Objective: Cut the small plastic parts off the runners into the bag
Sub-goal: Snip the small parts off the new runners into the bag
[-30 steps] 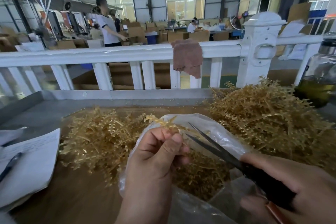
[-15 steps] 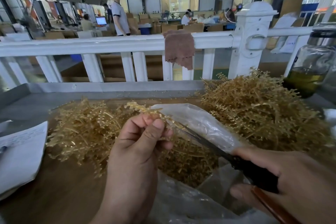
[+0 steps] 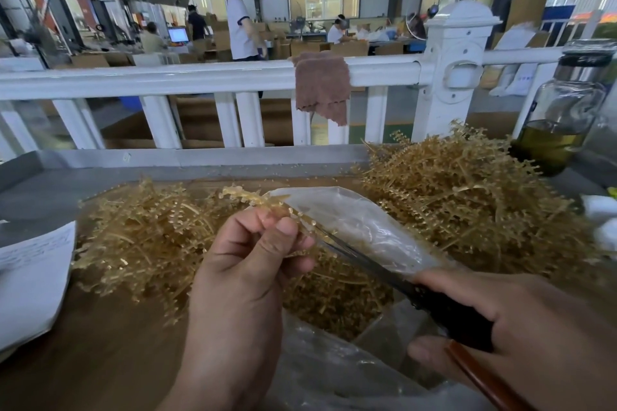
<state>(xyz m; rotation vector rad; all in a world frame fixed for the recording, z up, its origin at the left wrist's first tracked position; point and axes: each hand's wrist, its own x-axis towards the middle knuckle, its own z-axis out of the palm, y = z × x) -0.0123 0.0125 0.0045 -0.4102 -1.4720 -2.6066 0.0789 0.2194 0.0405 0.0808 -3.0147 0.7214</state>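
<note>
Midway through the job, a worker's left hand (image 3: pixel 247 264) pinches a gold plastic runner (image 3: pixel 263 202) between thumb and fingers, holding it over the mouth of a clear plastic bag (image 3: pixel 360 220) so that clipped parts should drop straight in. The right hand (image 3: pixel 500 327) is wrapped round the black handles of the scissors (image 3: pixel 360 255). The blades meet the runner just right of the fingertips and look almost together, though blur makes that uncertain. A heap of runners (image 3: pixel 143 237) lies at left and a taller heap (image 3: pixel 467 197) at far right, both close by. A brown cloth (image 3: pixel 322 87) hangs over the white railing (image 3: pixel 167 78) beyond.
</note>
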